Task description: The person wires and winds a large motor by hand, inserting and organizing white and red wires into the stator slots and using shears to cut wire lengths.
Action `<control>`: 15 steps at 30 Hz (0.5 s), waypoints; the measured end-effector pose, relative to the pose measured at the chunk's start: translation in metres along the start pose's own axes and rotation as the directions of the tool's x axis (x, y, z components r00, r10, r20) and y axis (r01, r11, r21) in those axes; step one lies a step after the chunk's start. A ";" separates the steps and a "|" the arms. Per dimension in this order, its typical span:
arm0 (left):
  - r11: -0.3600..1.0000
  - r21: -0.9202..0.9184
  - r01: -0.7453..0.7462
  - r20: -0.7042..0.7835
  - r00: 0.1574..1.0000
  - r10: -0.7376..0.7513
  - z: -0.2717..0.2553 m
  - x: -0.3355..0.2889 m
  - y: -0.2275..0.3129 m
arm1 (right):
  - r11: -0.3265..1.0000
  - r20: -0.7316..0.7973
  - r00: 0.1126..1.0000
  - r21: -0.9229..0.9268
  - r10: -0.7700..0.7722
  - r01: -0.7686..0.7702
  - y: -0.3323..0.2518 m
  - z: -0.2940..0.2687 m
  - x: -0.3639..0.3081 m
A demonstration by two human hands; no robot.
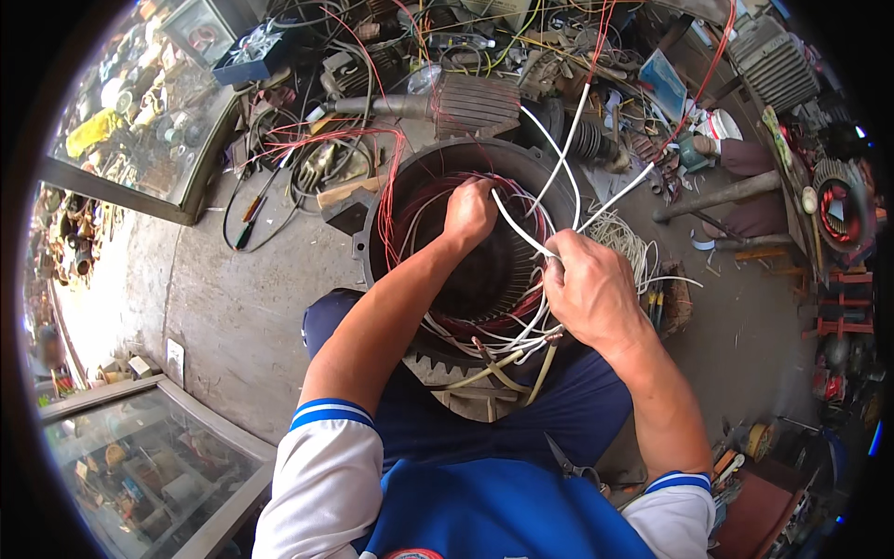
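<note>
A large dark motor stator stands between my knees, with red winding wires and white sleeved leads around its inside. Over its bore, my left hand is closed, its fingertips at the upper end of a white insulating sleeve. My right hand pinches the lower end of that sleeve by the stator's right rim. More white sleeves rise past my right hand, red wires coming out of their tops. Thick cream cables with bare copper ends lie across the near rim.
Behind the stator lies a rotor with its shaft pointing left. A bundle of white cord is to the right. Scissors lie by my right thigh. Screwdrivers rest on the floor at left, near a glass-panelled frame. Another person's leg shows at right.
</note>
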State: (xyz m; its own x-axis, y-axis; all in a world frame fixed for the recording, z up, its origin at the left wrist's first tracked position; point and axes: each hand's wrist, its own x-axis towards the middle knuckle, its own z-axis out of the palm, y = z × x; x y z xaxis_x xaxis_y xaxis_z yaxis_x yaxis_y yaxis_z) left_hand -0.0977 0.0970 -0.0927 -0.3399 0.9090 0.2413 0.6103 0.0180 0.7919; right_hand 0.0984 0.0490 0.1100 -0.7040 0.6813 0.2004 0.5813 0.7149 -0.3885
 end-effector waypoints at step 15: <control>0.996 -0.057 0.072 0.037 0.997 -0.070 0.011 -0.002 -0.004 | 0.866 0.255 0.964 -0.462 -0.076 0.190 -0.002 0.022 0.175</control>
State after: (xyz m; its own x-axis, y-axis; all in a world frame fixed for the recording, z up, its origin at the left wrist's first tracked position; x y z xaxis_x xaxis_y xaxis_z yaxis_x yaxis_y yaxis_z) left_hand -0.0916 0.0999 -0.1029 -0.3551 0.9203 0.1643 0.5423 0.0596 0.8381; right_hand -0.0351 0.1633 0.1267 -0.8269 0.5624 -0.0069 0.5579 0.8217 0.1169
